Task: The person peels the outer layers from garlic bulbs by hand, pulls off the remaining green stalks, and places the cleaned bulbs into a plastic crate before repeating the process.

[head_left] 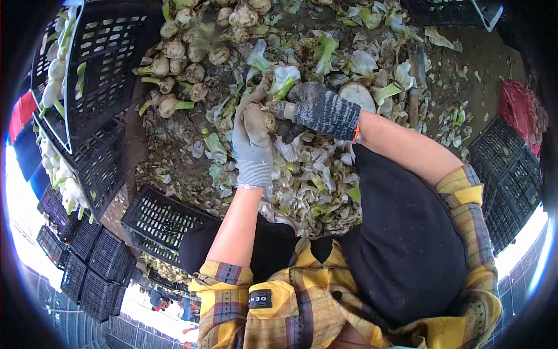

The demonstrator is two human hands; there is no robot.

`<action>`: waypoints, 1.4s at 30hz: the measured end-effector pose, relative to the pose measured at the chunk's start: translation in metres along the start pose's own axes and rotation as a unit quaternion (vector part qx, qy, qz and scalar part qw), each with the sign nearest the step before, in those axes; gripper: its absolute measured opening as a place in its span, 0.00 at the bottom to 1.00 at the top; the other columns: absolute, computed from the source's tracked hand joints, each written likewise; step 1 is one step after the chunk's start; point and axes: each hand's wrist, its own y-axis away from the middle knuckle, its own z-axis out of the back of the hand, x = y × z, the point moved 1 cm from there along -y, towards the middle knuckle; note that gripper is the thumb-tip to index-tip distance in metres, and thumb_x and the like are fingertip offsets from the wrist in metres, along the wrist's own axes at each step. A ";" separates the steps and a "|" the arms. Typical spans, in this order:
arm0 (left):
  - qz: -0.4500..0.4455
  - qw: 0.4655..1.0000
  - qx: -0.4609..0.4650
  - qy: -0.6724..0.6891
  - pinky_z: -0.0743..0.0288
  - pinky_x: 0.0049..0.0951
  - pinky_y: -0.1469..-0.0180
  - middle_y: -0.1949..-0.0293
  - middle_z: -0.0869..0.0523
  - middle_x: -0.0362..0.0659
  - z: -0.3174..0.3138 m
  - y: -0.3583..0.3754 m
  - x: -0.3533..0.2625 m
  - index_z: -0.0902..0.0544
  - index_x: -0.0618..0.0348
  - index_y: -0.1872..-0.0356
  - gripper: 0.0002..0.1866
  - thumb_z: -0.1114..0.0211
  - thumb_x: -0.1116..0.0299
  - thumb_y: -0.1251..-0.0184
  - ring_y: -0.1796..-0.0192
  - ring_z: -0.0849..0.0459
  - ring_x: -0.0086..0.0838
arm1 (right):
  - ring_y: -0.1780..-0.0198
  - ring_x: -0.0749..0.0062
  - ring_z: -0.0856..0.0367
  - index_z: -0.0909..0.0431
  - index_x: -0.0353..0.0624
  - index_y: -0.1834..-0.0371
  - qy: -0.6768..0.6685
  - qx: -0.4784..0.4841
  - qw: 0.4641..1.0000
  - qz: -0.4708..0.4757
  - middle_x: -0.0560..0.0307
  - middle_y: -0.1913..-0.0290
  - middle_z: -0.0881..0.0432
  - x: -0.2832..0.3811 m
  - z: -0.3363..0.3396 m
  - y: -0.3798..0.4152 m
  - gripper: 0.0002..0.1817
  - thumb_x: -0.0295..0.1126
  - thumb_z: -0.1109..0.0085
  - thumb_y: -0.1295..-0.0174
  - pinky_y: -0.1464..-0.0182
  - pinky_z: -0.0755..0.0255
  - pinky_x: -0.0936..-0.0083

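My left hand [253, 131], in a pale grey glove soiled at the fingers, is closed around a garlic bulb [269, 122]. Its brownish, rounded end shows beside the thumb. From the right, my right hand [322, 109], in a dark speckled knit glove, meets the bulb with fingers bent and fingertips pressed against it. A white and green leaf sheath [285, 80] shows just beyond the fingertips. To the upper left, a pile of garlic bulbs [174, 49] with short green stems and brown root ends lies on the soil.
Peeled skins [314, 180] cover the ground below my hands. Black crates [107, 64] with white stalks on them stand at left. Another crate [163, 218] sits by my knee, and more crates [505, 174] stand at right near a red mesh bag [520, 113].
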 end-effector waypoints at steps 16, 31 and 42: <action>0.127 0.990 0.023 -0.050 0.29 0.28 0.50 0.53 0.23 0.45 -0.009 -0.001 -0.021 0.28 0.62 0.48 0.26 0.58 0.49 0.32 0.53 0.24 0.28 | 0.69 0.68 0.20 0.23 0.35 0.58 -0.247 0.018 0.968 -0.044 0.48 0.71 0.19 0.004 -0.005 0.008 0.19 0.43 0.46 0.41 0.66 0.28 0.71; 0.280 0.957 0.028 0.071 0.28 0.19 0.67 0.59 0.23 0.41 -0.016 0.001 -0.031 0.31 0.60 0.45 0.26 0.57 0.49 0.32 0.65 0.25 0.20 | 0.69 0.47 0.24 0.23 0.34 0.69 -0.046 -0.055 0.995 -0.068 0.38 0.75 0.24 0.001 -0.016 0.004 0.17 0.40 0.47 0.44 0.65 0.30 0.62; 0.261 0.965 0.025 0.014 0.25 0.23 0.69 0.64 0.22 0.41 -0.016 0.003 -0.028 0.32 0.62 0.45 0.30 0.48 0.45 0.36 0.70 0.22 0.23 | 0.74 0.63 0.22 0.24 0.33 0.64 -0.044 -0.145 0.987 -0.055 0.47 0.76 0.21 -0.011 -0.019 0.002 0.15 0.36 0.48 0.43 0.68 0.29 0.67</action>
